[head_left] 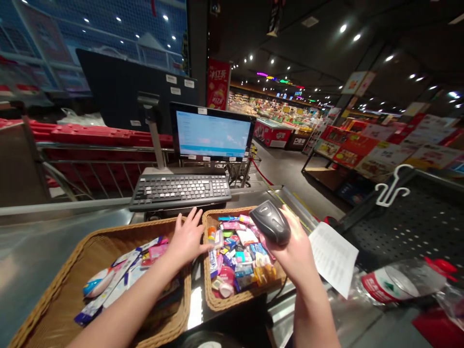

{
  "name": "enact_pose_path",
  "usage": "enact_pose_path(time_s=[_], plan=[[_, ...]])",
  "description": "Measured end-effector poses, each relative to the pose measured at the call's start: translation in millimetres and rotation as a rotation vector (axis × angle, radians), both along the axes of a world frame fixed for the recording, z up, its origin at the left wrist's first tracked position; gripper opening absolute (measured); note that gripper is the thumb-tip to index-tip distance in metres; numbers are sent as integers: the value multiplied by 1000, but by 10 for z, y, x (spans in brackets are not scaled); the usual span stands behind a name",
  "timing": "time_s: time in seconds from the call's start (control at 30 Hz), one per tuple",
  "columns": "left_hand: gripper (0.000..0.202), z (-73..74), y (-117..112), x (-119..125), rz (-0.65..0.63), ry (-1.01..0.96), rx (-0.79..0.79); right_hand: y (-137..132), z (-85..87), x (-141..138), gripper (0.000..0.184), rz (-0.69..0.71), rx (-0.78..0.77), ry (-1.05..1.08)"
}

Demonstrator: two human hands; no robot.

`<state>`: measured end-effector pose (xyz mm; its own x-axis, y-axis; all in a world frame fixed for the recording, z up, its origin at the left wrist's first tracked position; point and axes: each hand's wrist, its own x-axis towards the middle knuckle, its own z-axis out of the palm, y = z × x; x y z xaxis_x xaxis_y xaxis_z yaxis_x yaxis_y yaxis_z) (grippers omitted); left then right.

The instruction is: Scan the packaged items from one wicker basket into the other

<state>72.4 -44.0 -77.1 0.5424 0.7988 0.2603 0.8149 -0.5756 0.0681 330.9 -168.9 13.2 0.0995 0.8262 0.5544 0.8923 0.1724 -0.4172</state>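
Observation:
My right hand is wrapped round a black handheld barcode scanner, held above the right side of a wicker basket. That basket is full of small colourful packets. Over the gap between the two baskets, my left hand has its fingers spread and appears to hold nothing. Its fingertips are near the right basket's left rim; whether they touch it I cannot tell. Below my left forearm, a larger wicker basket contains several long packaged items, partly hidden by the arm.
Behind the baskets stand a black keyboard and a lit monitor. A printed paper sheet and a large plastic bottle with a red cap lie to the right. A white hook hangs on a black perforated panel.

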Motion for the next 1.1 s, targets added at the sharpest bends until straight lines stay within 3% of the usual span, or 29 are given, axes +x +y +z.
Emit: enact_pose_path(time_s=[0.17,0.33,0.57,0.73,0.87,1.1], plan=[[54,-142,-5,334,42,93,48,103,5,87,53,28,-23,13],[56,-248,15,517,73,196,29,227,31,148,53,104,-32,29],[30,-257,80,710,169,313,-52,327,10,191,54,188,-44,61],[29,-320,106,712,166,278,-67,336,-17,263,57,196,-46,88],[23,-354,106,641,165,138,-2,327,-23,297,55,187,-61,105],[14,-261,68,505,81,-103,-44,323,-27,297,55,187,-60,117]])
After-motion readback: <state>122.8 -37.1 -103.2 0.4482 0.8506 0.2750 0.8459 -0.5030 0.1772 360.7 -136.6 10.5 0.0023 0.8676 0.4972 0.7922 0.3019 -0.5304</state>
